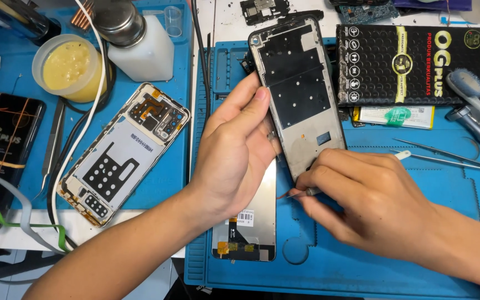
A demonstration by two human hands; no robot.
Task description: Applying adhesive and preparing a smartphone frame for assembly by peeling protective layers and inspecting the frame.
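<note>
You hold the phone frame [302,89] tilted above the blue work mat [395,239], your left hand [234,153] closed around its left edge with the thumb lying up the side. Your right hand [365,194] pinches a thin tool [301,193] tight at the frame's lower corner. Under your left palm a screen panel [254,219] lies flat on the mat. Just beyond your right hand rest tweezers [445,155], and farther up a black packet [409,64]. Left of your left hand, a second phone body [123,153] lies on another blue mat beside a white bottle [145,50] and a tub of yellow paste [68,66].
</note>
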